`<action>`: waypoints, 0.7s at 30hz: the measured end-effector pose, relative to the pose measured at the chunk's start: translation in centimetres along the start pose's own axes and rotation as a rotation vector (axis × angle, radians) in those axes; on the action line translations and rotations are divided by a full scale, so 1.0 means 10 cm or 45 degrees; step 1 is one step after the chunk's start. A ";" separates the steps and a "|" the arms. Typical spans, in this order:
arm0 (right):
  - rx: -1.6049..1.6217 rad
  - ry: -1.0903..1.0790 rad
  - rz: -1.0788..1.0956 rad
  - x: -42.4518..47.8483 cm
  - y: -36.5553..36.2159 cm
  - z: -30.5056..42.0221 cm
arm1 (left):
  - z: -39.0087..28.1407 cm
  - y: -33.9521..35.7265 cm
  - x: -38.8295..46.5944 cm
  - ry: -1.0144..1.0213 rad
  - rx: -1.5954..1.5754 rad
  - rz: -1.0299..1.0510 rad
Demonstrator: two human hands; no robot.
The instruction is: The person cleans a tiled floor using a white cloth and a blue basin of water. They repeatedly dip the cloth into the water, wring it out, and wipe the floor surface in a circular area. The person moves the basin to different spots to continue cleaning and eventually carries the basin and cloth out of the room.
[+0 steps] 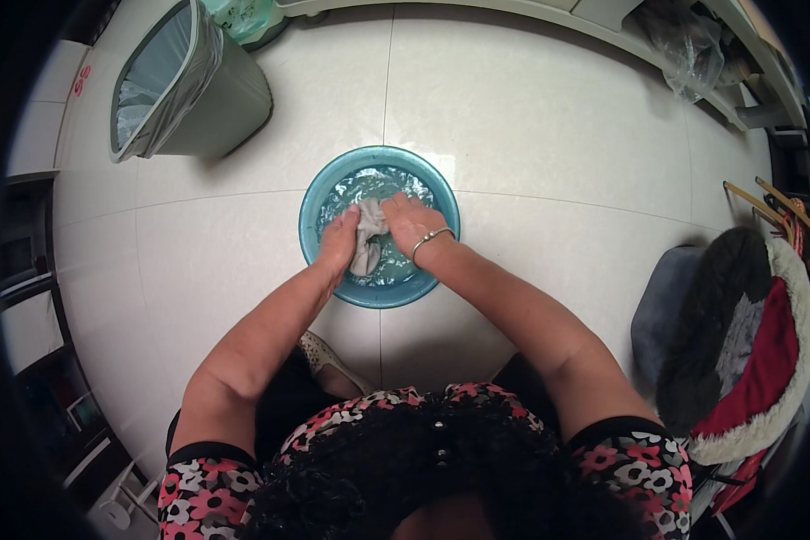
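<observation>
A round teal plastic basin (379, 299) holding rippling water stands on the tiled floor. Over the water, a wet light-grey cloth (366, 257), possibly a sock, hangs between both hands, its lower end reaching towards the near side of the basin. My left hand (340, 236) grips the cloth's left edge, thumb on top. On the right, my right hand (413, 223), with a metal bracelet at the wrist, holds the cloth's upper right part. The fingertips of my left hand are partly hidden.
A grey-green waste bin (226, 108) with a plastic liner stands at the upper left. Low furniture (540, 23) borders the far side. At the right lie a plush-lined pet bed (783, 364) and a grey-blue padded item (658, 310). A shoe (327, 358) is close below the basin.
</observation>
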State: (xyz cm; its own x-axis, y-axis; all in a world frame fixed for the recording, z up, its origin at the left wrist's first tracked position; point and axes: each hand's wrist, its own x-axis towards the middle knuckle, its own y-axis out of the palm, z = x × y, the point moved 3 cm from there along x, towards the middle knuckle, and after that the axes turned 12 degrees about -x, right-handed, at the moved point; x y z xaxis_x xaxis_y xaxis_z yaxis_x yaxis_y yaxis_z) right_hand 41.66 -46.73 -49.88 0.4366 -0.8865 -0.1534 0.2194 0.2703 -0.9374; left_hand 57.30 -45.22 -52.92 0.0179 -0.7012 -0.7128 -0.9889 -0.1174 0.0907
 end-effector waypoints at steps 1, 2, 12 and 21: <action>-0.083 0.005 0.053 0.00 0.01 -0.02 | 0.01 -0.09 0.04 0.086 0.253 0.006; -0.090 0.017 0.167 0.00 0.03 -0.02 | 0.02 -0.16 0.06 0.170 0.505 0.012; 0.598 0.237 0.192 0.14 0.08 0.03 | -0.28 0.23 -0.21 -0.336 -0.091 -0.049; 0.733 0.034 0.044 -0.03 -0.30 0.28 | 0.00 0.10 0.01 -0.127 -0.211 0.101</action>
State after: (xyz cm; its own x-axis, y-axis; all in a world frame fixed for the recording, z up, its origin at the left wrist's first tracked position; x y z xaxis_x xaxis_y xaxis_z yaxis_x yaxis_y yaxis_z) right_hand 43.25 -46.21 -46.17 0.4316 -0.8805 -0.1960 0.6480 0.4538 -0.6117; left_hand 56.36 -45.41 -52.85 -0.0815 -0.6408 -0.7634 -0.9488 -0.1847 0.2563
